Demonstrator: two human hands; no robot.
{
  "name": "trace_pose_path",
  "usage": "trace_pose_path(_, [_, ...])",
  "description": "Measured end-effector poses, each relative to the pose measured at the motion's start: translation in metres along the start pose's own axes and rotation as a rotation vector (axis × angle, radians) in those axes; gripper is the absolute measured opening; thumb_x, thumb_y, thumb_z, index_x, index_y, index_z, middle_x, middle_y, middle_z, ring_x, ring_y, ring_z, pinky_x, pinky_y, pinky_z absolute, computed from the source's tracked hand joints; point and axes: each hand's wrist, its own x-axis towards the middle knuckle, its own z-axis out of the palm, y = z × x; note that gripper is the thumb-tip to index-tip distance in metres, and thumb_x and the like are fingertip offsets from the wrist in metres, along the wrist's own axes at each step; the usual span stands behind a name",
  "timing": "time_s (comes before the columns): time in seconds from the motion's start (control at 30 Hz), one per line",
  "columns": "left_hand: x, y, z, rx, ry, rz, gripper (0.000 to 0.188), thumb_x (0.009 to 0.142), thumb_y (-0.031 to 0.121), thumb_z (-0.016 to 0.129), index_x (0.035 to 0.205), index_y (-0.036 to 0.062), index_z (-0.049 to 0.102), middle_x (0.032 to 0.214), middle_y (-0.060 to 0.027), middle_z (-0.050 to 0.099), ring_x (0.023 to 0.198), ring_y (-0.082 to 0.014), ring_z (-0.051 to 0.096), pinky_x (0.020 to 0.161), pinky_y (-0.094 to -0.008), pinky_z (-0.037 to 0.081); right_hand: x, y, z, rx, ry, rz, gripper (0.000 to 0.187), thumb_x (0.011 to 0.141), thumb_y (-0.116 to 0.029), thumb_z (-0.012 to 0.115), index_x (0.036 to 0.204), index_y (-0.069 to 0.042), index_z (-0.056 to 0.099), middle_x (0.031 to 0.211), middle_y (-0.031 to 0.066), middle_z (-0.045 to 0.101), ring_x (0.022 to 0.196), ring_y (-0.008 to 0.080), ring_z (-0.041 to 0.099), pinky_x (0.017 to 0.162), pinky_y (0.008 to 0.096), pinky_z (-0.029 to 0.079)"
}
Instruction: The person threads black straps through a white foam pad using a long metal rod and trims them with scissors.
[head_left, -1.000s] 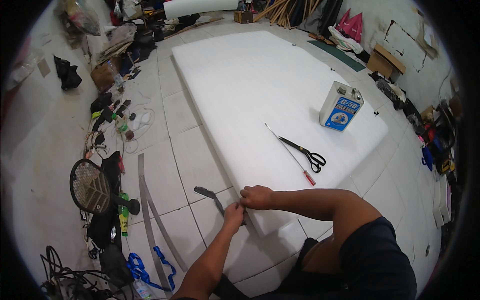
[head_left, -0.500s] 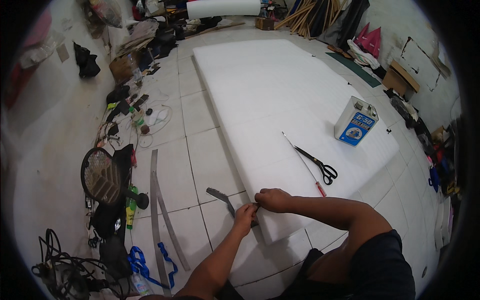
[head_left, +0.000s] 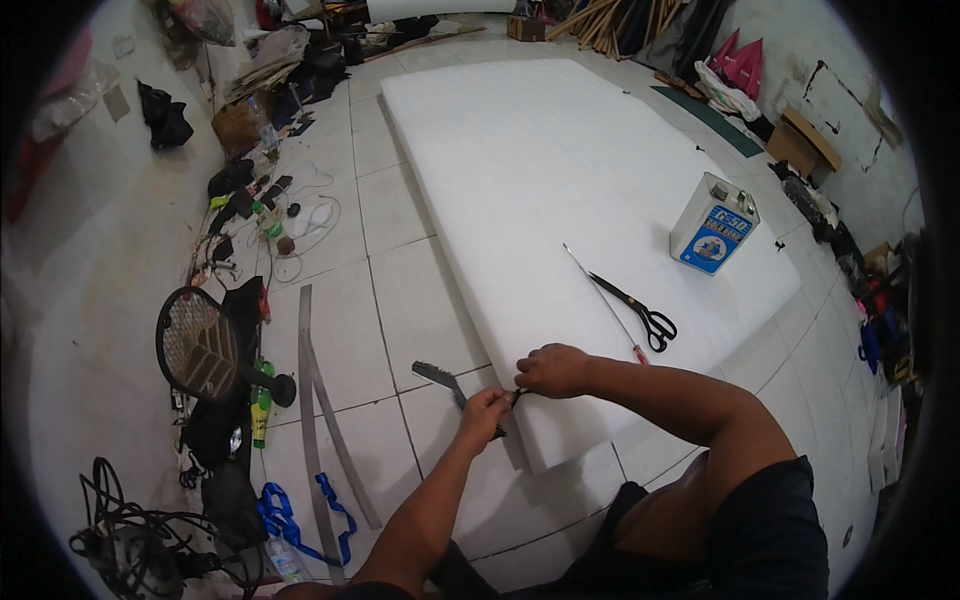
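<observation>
A large white padded slab [head_left: 560, 200] lies flat on the tiled floor. At its near left edge my left hand [head_left: 486, 412] and my right hand [head_left: 553, 371] are close together, fingers pinched. Between their fingertips shows a small dark piece [head_left: 517, 395], too small to name. Under and beside my left hand, a dark grey strip [head_left: 436, 376] lies bent on the floor; whether it joins the dark piece I cannot tell. Black-handled scissors [head_left: 655, 326] and a long screwdriver [head_left: 605, 300] with a red handle rest on the slab, beyond my right forearm.
A rectangular metal can [head_left: 714, 225] stands on the slab's right side. Left on the floor are long grey strips [head_left: 307, 400], blue ribbon [head_left: 275, 515], a racket-shaped swatter [head_left: 200, 345], a green-yellow bottle [head_left: 262, 405] and black cables [head_left: 130, 530]. Wooden sticks [head_left: 610, 25] lean at the back.
Both hands stay at the slab's edge, my right hand slightly farther from my left. More of the dark piece shows between them. The whole view has shifted slightly.
</observation>
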Motion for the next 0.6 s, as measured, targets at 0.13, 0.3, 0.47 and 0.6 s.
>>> trace_pose_path(0.13, [0.016, -0.034, -0.018, 0.218, 0.053, 0.104, 0.020, 0.093, 0.023, 0.063, 0.095, 0.0040, 0.069, 0.079, -0.0032, 0.063, 0.075, -0.0101, 0.055, 0.067, -0.0268, 0.045, -0.008, 0.000, 0.026, 0.008, 0.009, -0.009, 0.015, 0.091, -0.022, 0.054, 0.093, -0.011, 0.064, 0.091, 0.0101, 0.063, 0.091, 0.0299, 0.065, 0.079, 0.0445, 0.053])
trace_pose_path(0.3, [0.008, 0.017, -0.026, 0.428, -0.085, -0.021, 0.031, 0.090, 0.031, 0.068, 0.099, 0.0023, 0.071, 0.073, -0.0031, 0.062, 0.064, -0.0112, 0.054, 0.057, -0.0288, 0.045, -0.080, 0.099, 0.026, 0.417, 0.253, 0.445, 0.027, 0.087, -0.023, 0.063, 0.108, -0.006, 0.062, 0.110, 0.0167, 0.062, 0.102, 0.0350, 0.061, 0.086, 0.0446, 0.050])
trace_pose_path(0.47, [0.004, 0.066, -0.070, 0.708, -0.192, -0.118, 0.035, 0.087, 0.033, 0.072, 0.092, -0.0010, 0.072, 0.060, -0.0019, 0.055, 0.050, -0.0110, 0.049, 0.047, -0.0282, 0.040, -0.193, 0.146, 0.023, 0.114, -0.115, 0.936, 0.031, 0.078, -0.019, 0.067, 0.101, 0.001, 0.066, 0.103, 0.0208, 0.065, 0.097, 0.0360, 0.064, 0.084, 0.0439, 0.052])
trace_pose_path(0.6, [-0.003, 0.123, -0.066, 0.886, -0.225, -0.206, 0.033, 0.085, 0.031, 0.073, 0.085, -0.0022, 0.071, 0.061, -0.0019, 0.055, 0.052, -0.0124, 0.050, 0.049, -0.0300, 0.040, -0.220, 0.131, 0.057, 0.162, 0.026, 1.047, 0.043, 0.079, -0.022, 0.073, 0.113, -0.001, 0.060, 0.114, 0.0209, 0.060, 0.105, 0.0365, 0.062, 0.090, 0.0425, 0.051])
